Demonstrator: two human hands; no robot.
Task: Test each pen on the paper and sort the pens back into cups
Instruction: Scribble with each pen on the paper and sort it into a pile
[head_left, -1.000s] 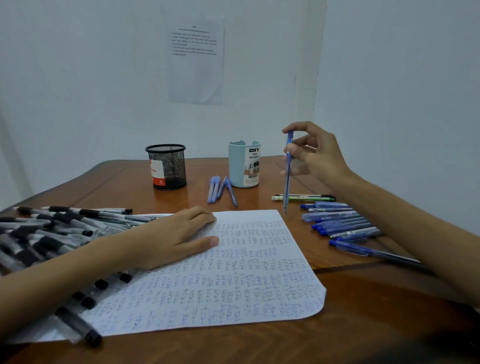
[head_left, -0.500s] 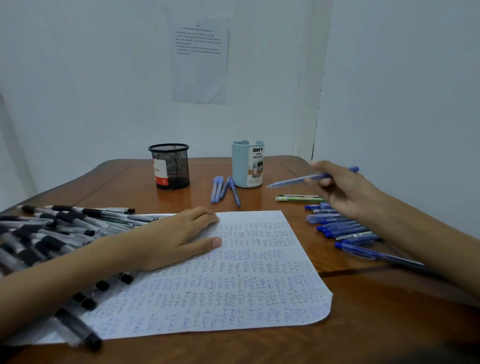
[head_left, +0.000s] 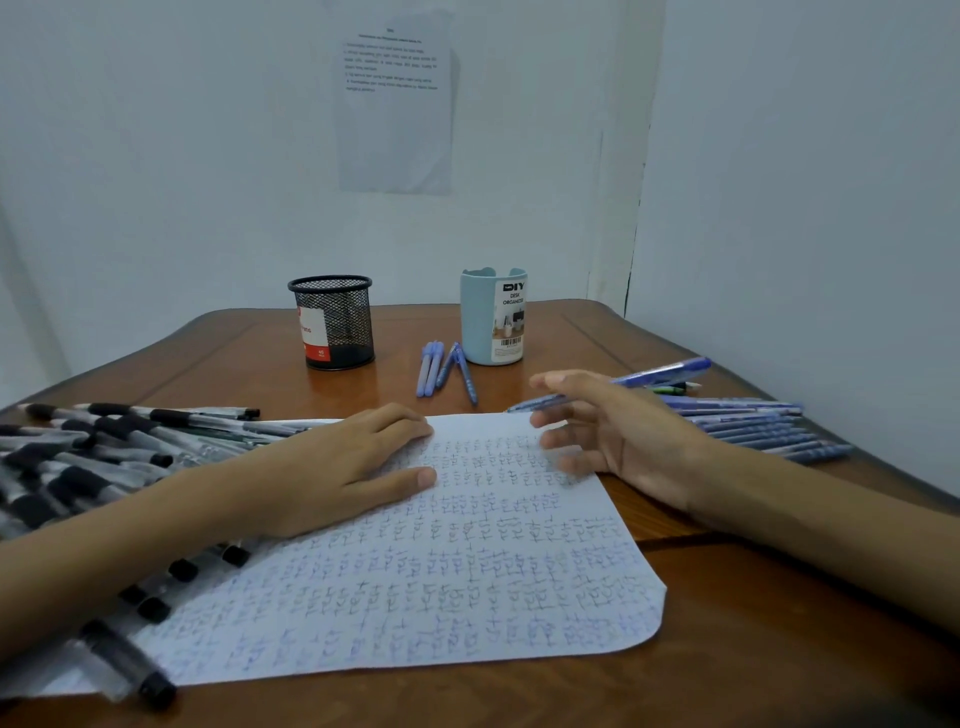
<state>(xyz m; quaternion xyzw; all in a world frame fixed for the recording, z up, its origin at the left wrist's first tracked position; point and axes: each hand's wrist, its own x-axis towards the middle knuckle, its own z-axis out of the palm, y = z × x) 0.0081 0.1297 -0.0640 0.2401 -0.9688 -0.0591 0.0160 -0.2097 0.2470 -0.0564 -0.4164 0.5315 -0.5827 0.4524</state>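
Note:
A white paper (head_left: 415, 587) covered in blue scribbles lies on the wooden table. My left hand (head_left: 343, 467) rests flat on its upper left part, fingers straight. My right hand (head_left: 613, 436) hovers over the sheet's upper right corner and holds a blue pen (head_left: 660, 376) that lies nearly level, tip pointing left near the paper's top edge. A black mesh cup (head_left: 332, 322) and a light blue cup (head_left: 493, 317) stand at the back.
A heap of black pens (head_left: 104, 447) lies at the left, partly under my left arm. A row of blue pens (head_left: 753, 426) lies at the right, with a green pen (head_left: 672, 387) behind. Several blue pens (head_left: 441, 366) lie beside the light blue cup.
My right hand has tipped the blue pen from upright to nearly level and brought it down and left to the paper's top right corner. My left hand has stayed put.

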